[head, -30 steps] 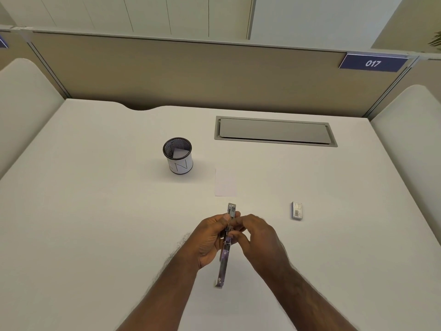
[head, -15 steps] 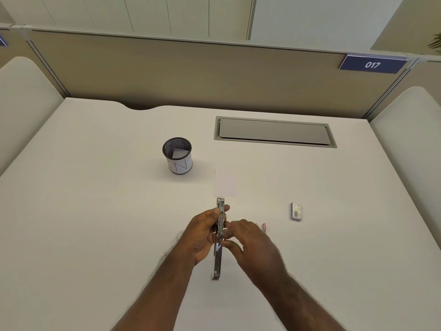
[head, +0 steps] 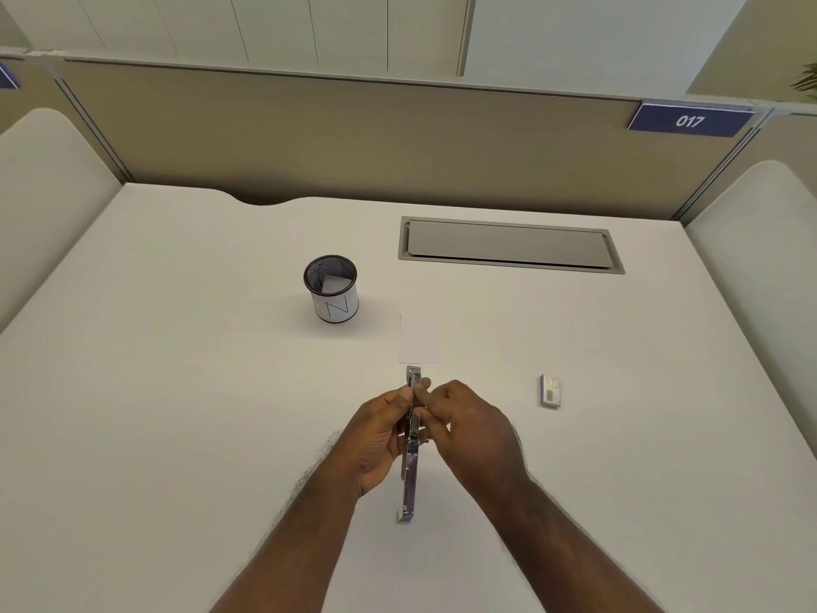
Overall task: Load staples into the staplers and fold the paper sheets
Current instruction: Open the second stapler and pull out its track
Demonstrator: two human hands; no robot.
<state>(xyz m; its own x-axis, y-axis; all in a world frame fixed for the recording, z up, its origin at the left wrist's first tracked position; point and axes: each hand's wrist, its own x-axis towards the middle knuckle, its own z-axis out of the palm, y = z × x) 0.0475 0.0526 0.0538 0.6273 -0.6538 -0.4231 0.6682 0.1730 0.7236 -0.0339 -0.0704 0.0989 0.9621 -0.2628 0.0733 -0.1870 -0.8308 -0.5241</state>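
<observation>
An opened purple and metal stapler (head: 410, 475) stretches lengthwise over the near middle of the white desk (head: 177, 413). My left hand (head: 376, 435) grips its left side near the far end. My right hand (head: 468, 431) pinches at the metal channel from the right; whether it holds staples is hidden by the fingers. A small white paper sheet (head: 420, 338) lies flat just beyond the stapler's tip. A small staple box (head: 550, 390) lies to the right.
A black mesh pen cup (head: 331, 288) with a white label and a paper inside stands left of the sheet. A grey cable hatch (head: 508, 245) is set in the desk at the back. Partition walls bound the desk behind and on both sides.
My right hand pulled back from the stapler half a second ago and has returned to pinch its channel. The stapler shifted slightly left and away.
</observation>
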